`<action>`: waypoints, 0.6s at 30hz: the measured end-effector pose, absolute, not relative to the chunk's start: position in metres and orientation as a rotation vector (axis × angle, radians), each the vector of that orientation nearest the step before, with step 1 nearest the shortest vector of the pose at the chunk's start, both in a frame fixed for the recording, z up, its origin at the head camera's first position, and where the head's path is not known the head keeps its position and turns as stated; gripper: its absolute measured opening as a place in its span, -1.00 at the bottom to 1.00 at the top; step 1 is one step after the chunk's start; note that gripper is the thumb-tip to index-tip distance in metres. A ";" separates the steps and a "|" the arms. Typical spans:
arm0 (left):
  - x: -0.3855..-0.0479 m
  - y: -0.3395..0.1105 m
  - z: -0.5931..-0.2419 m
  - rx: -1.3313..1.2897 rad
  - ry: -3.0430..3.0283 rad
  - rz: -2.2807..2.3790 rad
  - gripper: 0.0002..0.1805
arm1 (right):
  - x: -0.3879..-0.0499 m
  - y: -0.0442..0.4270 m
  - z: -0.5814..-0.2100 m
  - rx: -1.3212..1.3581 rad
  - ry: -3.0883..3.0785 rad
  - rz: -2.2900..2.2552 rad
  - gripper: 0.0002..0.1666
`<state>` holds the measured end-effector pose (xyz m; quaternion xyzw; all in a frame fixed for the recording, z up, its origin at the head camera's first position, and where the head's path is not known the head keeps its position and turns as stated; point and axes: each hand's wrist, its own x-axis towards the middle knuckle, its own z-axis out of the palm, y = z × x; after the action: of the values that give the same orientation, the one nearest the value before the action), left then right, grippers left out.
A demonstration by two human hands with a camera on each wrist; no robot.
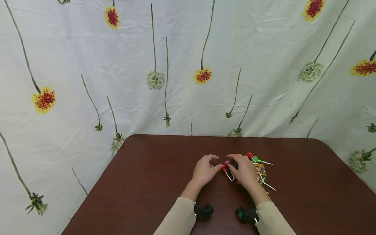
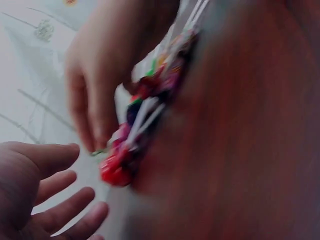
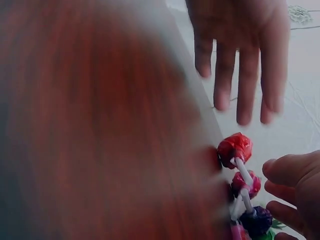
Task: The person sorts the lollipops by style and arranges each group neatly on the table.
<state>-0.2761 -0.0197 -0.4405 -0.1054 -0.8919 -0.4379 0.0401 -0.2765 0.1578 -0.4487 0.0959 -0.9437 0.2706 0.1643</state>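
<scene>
In the head view, my left hand (image 1: 204,170) hovers at the left end of a group of lollipops, fingers loosely bent and nothing between them. The nearest is a red-wrapped lollipop (image 3: 235,149) lying on the table, its white stick toward me. Beside it lie a pink lollipop (image 3: 250,183) and a dark purple lollipop (image 3: 257,221). My right hand (image 1: 244,170) arches over these two, thumb and fingers apart around the pink one; no grip shows. In the left wrist view, the left hand (image 2: 50,195) has its fingers spread, apart from the red lollipop.
Right of my right hand lie a green lollipop (image 1: 256,159), another red lollipop (image 1: 249,155) and a colourful printed wrapper or packet (image 1: 260,169), partly hidden, with several white sticks. The brown table (image 1: 147,182) ends at a flower-printed curtain (image 1: 182,58).
</scene>
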 end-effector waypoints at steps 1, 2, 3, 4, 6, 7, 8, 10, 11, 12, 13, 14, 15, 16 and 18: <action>-0.276 -0.016 -0.444 -0.328 -2.727 -1.332 -0.63 | -0.276 0.157 -0.450 0.266 -2.690 0.749 -0.61; -0.275 -0.012 -0.447 -0.324 -2.724 -1.320 -0.63 | -0.276 0.157 -0.452 0.262 -2.684 0.733 -0.61; -0.275 -0.008 -0.450 -0.325 -2.716 -1.300 -0.63 | -0.275 0.156 -0.454 0.259 -2.678 0.719 -0.61; -0.274 -0.005 -0.453 -0.319 -2.709 -1.281 -0.63 | -0.275 0.156 -0.456 0.256 -2.672 0.708 -0.61; -0.274 -0.002 -0.459 -0.304 -2.687 -1.241 -0.62 | -0.275 0.155 -0.460 0.258 -2.654 0.696 -0.62; -0.274 0.000 -0.461 -0.292 -2.679 -1.227 -0.61 | -0.275 0.155 -0.462 0.262 -2.641 0.692 -0.62; -0.274 0.001 -0.462 -0.282 -2.673 -1.218 -0.61 | -0.276 0.155 -0.463 0.266 -2.629 0.692 -0.62; -0.273 0.002 -0.463 -0.275 -2.664 -1.201 -0.60 | -0.277 0.156 -0.465 0.273 -2.622 0.684 -0.63; -0.273 0.002 -0.464 -0.279 -2.665 -1.182 -0.59 | -0.277 0.156 -0.465 0.277 -2.618 0.683 -0.64; -0.273 0.003 -0.464 -0.284 -2.673 -1.155 -0.58 | -0.278 0.157 -0.466 0.279 -2.614 0.680 -0.64; -0.272 0.003 -0.463 -0.290 -2.680 -1.124 -0.58 | -0.278 0.157 -0.466 0.281 -2.612 0.680 -0.65; -0.271 0.004 -0.463 -0.296 -2.685 -1.093 -0.58 | -0.278 0.157 -0.466 0.282 -2.613 0.679 -0.66; -0.270 0.004 -0.462 -0.300 -2.688 -1.063 -0.58 | -0.279 0.157 -0.466 0.283 -2.615 0.676 -0.66; -0.270 0.004 -0.463 -0.301 -2.691 -1.038 -0.59 | -0.279 0.157 -0.466 0.282 -2.617 0.679 -0.66; -0.269 0.005 -0.463 -0.295 -2.690 -1.018 -0.62 | -0.279 0.158 -0.467 0.277 -2.618 0.682 -0.67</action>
<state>-0.2688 0.0050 -0.4631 -0.1013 -0.9231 -0.3493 0.1248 -0.2786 0.1576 -0.4671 0.0997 -0.9413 0.2452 0.2095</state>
